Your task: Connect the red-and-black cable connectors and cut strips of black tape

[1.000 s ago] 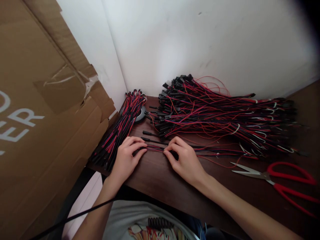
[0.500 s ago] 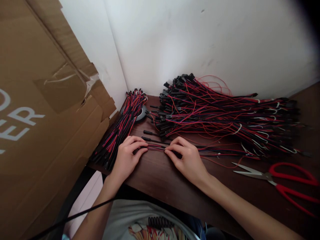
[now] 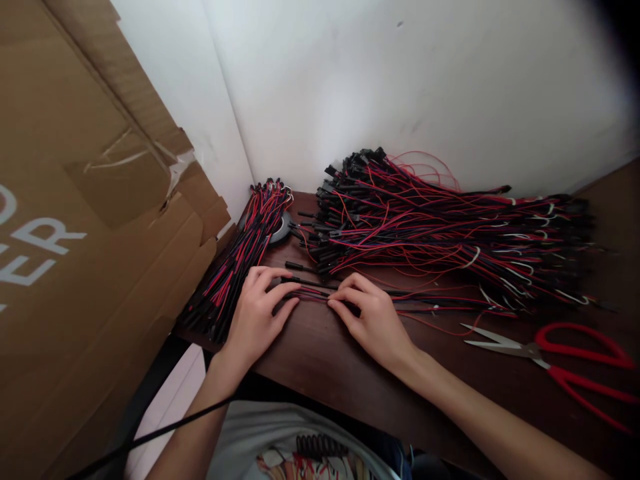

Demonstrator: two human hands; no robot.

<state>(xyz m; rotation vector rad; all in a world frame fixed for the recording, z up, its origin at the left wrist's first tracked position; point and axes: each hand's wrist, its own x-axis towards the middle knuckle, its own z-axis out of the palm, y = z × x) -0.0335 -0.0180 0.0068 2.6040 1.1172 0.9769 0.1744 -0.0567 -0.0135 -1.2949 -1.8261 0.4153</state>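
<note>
Thin red and black wires (image 3: 313,293) stretch between my two hands, low over the brown table (image 3: 310,347). My left hand (image 3: 260,310) has thumb and fingertips closed about their left end; the exact grip is partly hidden by the fingers. With thumb and index finger, my right hand (image 3: 370,313) pinches the same wires where a dark sleeve seems to begin. Beyond that hand, red and black wires (image 3: 450,308) run on to the right. Just behind the fingers lies a black connector end (image 3: 295,266) of another cable.
A big pile of tied cables (image 3: 425,233) fills the table's back right. A smaller wire bundle (image 3: 240,260) lies left, beside a roll of tape (image 3: 281,228). Opened red-handled scissors (image 3: 537,351) rest at right. A cardboard box (image 3: 100,200) stands left; a white wall (image 3: 375,87) is behind.
My left hand has shifted slightly to the right along the wires, its fingers nearer my right hand. The right hand keeps its pinch almost unmoved.
</note>
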